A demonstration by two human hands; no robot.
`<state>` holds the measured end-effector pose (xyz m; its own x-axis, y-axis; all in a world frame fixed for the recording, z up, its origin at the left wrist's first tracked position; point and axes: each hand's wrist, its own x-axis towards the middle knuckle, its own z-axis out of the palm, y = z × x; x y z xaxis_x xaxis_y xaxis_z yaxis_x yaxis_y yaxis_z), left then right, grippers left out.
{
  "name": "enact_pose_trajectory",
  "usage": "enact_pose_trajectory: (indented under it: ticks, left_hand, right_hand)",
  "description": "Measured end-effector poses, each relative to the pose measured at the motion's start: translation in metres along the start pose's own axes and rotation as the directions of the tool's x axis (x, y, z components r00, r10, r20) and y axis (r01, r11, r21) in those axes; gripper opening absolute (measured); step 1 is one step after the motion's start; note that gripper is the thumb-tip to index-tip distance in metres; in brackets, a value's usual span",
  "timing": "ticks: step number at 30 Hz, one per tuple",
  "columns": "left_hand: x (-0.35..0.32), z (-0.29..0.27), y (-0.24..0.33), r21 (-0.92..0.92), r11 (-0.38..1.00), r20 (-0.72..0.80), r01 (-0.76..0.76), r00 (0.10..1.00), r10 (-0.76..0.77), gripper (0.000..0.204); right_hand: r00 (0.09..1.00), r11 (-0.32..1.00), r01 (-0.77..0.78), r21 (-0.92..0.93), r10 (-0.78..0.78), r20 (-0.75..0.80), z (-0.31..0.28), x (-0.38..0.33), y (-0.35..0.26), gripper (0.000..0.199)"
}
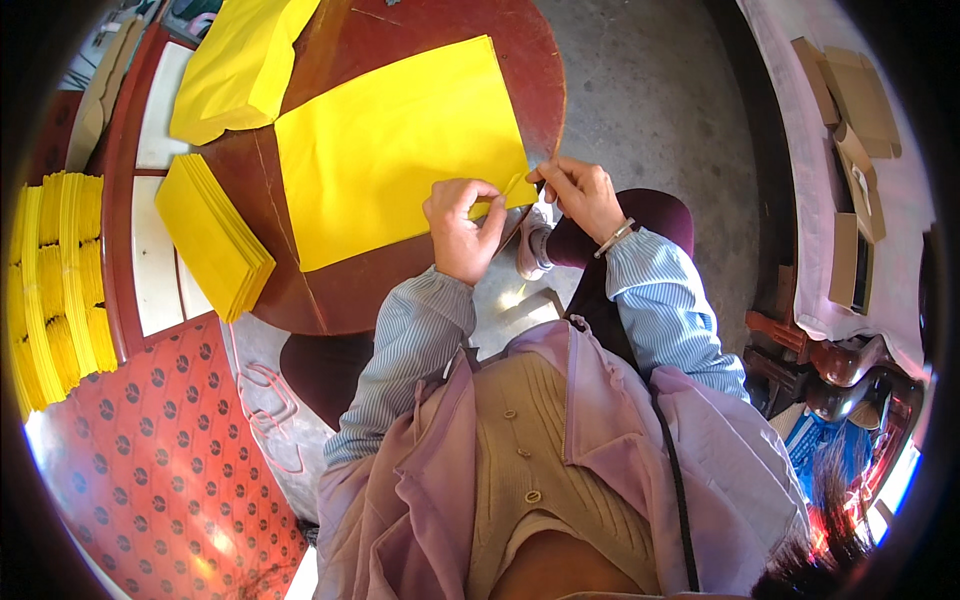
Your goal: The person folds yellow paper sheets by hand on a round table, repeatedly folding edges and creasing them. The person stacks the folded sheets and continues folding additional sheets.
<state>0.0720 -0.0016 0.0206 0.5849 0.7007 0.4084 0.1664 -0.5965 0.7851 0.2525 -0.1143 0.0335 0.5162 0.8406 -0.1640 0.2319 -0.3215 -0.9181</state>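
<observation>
A large yellow paper sheet (395,150) lies flat on a round dark-red wooden table (345,290). My left hand (462,228) pinches the sheet's near edge close to its right corner, fingers curled over the paper. My right hand (580,195) grips the same corner from the right, thumb and fingers closed on a small folded tip. Both hands are close together at the table's near right rim.
A stack of folded yellow sheets (212,235) rests on the table's left side, a loose yellow pile (235,65) at the back left. Bundled yellow paper (55,285) stands far left. A red patterned surface (160,460) lies below left; brown cardboard pieces (850,100) sit on the right.
</observation>
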Motion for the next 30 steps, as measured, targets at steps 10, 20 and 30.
enact_pose_trajectory:
  ticks: [10, 20, 30]
  left_hand:
    - [0.004, 0.0, 0.004, -0.033, 0.999, -0.038, 0.039, 0.998, -0.041, 0.008]
    - [0.002, -0.001, 0.0, 0.025, 0.997, 0.011, -0.078, 0.997, 0.078, 0.009]
    - [0.001, -0.048, -0.008, 0.14, 0.987, 0.001, -0.081, 0.997, 0.082, 0.014]
  right_hand:
    - [0.995, 0.998, -0.062, 0.021, 0.06, 0.081, -0.003, 0.001, -0.001, 0.029]
    - [1.0, 0.995, -0.012, -0.1, 0.014, 0.022, 0.001, 0.032, -0.013, 0.054]
    - [0.984, 0.903, 0.015, -0.429, -0.09, -0.156, 0.011, 0.051, -0.022, 0.028]
